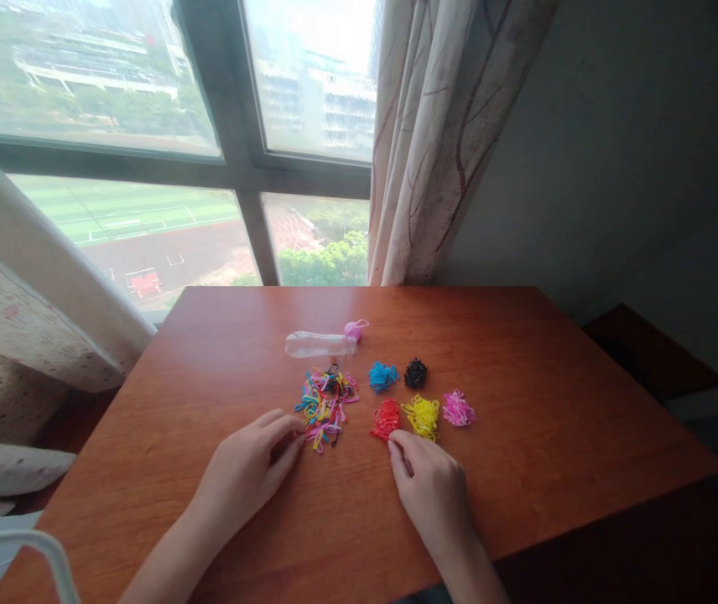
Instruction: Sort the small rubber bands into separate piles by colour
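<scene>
A mixed pile of small looped plastic clips [327,407] in several colours lies mid-table. At its near left edge is my left hand [255,457], thumb and forefinger tips brought close together; what they pinch, if anything, is too small to make out. To the right, clips are grouped by colour: a blue heap [382,377], a black heap [415,372], a red heap [387,418], a yellow heap [423,417] and a pink heap [458,408]. My right hand [431,478] has its fingertips pinched on a red clip at the near edge of the red heap.
Behind the piles a clear plastic bottle [318,344] lies on its side, with a pink looped cap [355,330] by its mouth. The wooden table [239,335] reaches to a window with curtains [422,168]. A white curved bar [50,545] stands at lower left.
</scene>
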Tool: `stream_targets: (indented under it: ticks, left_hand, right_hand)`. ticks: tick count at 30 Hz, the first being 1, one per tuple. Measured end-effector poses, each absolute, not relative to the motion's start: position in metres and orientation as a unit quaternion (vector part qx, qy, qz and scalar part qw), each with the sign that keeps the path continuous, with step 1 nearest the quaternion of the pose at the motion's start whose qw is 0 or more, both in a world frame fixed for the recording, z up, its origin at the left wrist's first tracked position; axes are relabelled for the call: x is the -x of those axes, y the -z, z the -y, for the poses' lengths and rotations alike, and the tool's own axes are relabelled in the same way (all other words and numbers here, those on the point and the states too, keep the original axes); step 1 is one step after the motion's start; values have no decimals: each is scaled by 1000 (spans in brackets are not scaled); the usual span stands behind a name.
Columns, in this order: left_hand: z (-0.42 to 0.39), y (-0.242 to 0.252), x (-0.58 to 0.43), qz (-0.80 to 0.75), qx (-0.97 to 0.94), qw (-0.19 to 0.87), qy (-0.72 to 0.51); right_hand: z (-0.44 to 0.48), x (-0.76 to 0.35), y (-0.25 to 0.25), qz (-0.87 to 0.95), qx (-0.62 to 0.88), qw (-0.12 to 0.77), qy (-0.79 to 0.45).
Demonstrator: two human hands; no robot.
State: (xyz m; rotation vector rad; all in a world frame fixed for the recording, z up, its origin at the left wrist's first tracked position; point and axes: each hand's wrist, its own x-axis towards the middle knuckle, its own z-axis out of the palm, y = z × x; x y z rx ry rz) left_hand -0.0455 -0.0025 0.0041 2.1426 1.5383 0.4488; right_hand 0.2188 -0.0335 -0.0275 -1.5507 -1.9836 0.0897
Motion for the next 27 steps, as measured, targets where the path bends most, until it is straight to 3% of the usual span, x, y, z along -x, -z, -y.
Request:
stream_targets:
  ticks: [27]
  left_hand:
    - [3,1,45,-576,-772,224,-147]
  right_hand:
    - [44,-169,22,769,549,298,-139]
